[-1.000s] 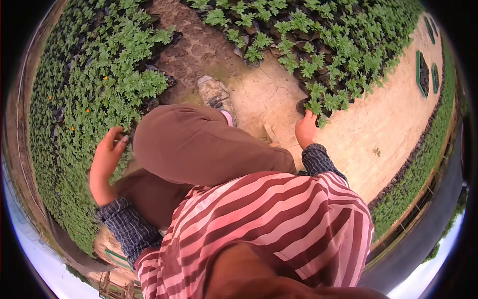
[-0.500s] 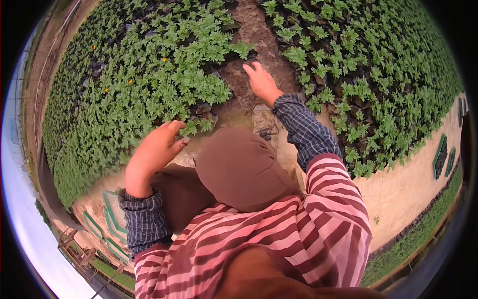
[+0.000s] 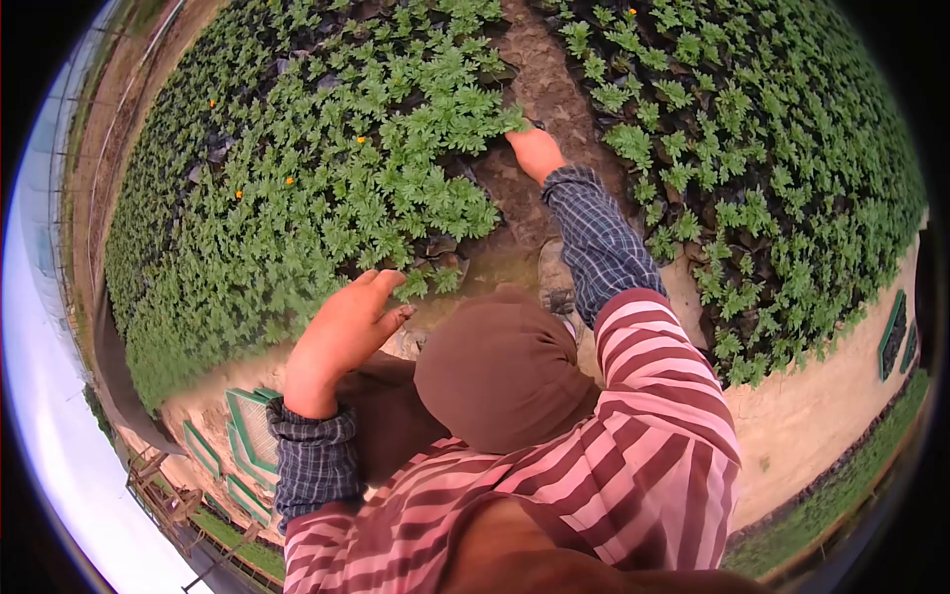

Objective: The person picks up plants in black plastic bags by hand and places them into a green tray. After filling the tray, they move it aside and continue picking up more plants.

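My right hand [image 3: 537,155] reaches forward to the edge of the dirt path. Its fingers are closed at a leafy green seedling [image 3: 511,121] in a dark plastic bag, at the edge of the left plant bed; leaves partly hide the fingertips. My left hand [image 3: 351,325] is raised near the front edge of the same bed, thumb and fingers apart, with nothing in it. Just beyond its fingers stand low green plants [image 3: 427,280] in dark bags.
A dense bed of leafy plants [image 3: 346,198], with a few orange flowers, spreads left of the dirt path [image 3: 539,59]. Another bed [image 3: 762,188] lies to the right. Green-edged trays [image 3: 252,431] rest on pale ground at lower left. My brown-covered knee [image 3: 505,371] is below.
My right hand has moved from above the path to the seedling at its left edge and closed there. My left hand stays raised and open. The view has shifted slightly.
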Motion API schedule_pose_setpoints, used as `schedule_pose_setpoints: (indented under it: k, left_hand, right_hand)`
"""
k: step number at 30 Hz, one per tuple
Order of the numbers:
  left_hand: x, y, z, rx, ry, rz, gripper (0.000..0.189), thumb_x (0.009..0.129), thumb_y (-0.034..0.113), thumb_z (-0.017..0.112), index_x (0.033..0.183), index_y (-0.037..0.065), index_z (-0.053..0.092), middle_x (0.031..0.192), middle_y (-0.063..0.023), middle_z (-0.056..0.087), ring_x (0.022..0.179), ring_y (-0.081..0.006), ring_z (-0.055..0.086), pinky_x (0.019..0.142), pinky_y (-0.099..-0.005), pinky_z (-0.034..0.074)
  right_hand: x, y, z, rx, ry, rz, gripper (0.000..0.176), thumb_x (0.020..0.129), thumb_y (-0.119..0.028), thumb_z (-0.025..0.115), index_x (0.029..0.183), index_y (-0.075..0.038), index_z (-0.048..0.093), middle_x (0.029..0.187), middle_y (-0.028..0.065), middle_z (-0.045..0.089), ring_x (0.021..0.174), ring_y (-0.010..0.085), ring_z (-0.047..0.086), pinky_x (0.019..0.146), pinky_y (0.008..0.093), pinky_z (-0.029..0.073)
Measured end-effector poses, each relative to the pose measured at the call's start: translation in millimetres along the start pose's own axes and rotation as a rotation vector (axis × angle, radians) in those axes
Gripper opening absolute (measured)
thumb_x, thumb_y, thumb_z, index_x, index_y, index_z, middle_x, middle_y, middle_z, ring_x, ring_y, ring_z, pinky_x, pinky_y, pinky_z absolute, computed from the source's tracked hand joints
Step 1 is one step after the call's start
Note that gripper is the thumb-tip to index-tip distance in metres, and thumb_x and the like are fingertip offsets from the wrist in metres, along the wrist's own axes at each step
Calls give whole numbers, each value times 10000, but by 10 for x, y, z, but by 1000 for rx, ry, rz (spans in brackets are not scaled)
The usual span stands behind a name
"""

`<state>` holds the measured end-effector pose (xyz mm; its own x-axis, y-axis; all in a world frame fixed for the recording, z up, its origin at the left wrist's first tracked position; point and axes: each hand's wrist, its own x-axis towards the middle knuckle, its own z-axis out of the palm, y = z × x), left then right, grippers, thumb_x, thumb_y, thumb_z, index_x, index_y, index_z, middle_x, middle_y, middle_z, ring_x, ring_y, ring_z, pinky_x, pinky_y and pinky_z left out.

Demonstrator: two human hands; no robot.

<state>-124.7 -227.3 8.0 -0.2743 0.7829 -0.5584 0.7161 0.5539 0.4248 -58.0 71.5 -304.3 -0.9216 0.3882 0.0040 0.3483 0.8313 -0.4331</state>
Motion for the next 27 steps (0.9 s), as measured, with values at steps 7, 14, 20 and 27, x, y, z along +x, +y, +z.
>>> schedule_pose_setpoints:
  k: [7, 14, 20, 27]
  left_hand:
    - [-113, 108, 29, -72, 40, -23, 340, 860, 139, 621, 1172, 39, 531, 1059, -175, 604, 951, -358, 595, 799, -405, 476]
    - [-219, 215, 72, -126, 30, -24, 317, 848, 65, 621, 1154, 29, 545, 1001, -150, 616, 858, -268, 615, 755, -340, 486]
    - [-226, 262, 133, -89, 30, -48, 325, 841, 57, 627, 1155, 23, 548, 1000, -152, 619, 856, -263, 619, 753, -340, 491]
    - [-244, 222, 171, 11, 60, 39, 352, 848, 44, 595, 1193, 18, 527, 1047, -154, 607, 931, -295, 604, 792, -361, 487]
  right_hand:
    - [-1236, -113, -139, 210, 185, 154, 225, 841, -60, 546, 1055, -68, 616, 717, 165, 620, 643, 371, 592, 599, 458, 487]
    - [-3443, -98, -578, 242, 122, 540, 139, 863, -121, 547, 1000, -111, 564, 782, 184, 630, 705, 394, 607, 635, 480, 491]
    - [-4527, 345, -731, 17, 170, 741, 114, 860, -114, 557, 971, -88, 548, 777, 195, 614, 755, 401, 602, 639, 479, 485]
    - [-4052, 58, -1168, -305, -383, 974, 326, 840, -102, 538, 1157, -56, 483, 940, 213, 600, 816, 375, 648, 701, 433, 538]
